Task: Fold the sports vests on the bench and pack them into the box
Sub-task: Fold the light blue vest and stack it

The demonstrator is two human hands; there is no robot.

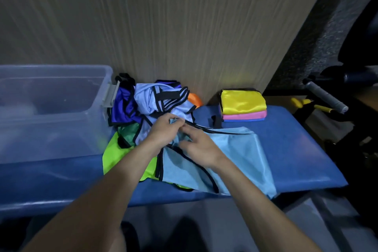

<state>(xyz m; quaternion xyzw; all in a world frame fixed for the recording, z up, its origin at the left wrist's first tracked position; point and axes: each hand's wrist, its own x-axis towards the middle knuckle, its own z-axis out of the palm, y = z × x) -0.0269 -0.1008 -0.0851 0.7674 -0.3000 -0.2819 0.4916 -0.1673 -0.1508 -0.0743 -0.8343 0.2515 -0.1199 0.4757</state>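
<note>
Both my hands, left (pixel 163 130) and right (pixel 199 147), pinch the blue vest (pixel 235 155) at its near-left strap, mid-tabletop (pixel 296 149). The slick cloth overhangs the near edge and could slide off; the pile (pixel 147 108) beside the box (pixel 51 108) may snag.

Background elements. A pale wood-grain wall panel (pixel 173 26) with vertical streaks fills the far side of the scene. To its right stands a dark speckled surface (pixel 319 32), partly in shadow. At far right, black exercise equipment (pixel 356 80) carries a grey wrapped handle (pixel 327 98) that angles down toward the right; two yellow-tipped parts (pixel 300 102) lie just beside and below it, their nature unclear. A dark curved shape occupies the upper right corner. Along the near edge, a grey floor (pixel 302 219) shows at right, with dark blurred shapes near the centre bottom.
</note>
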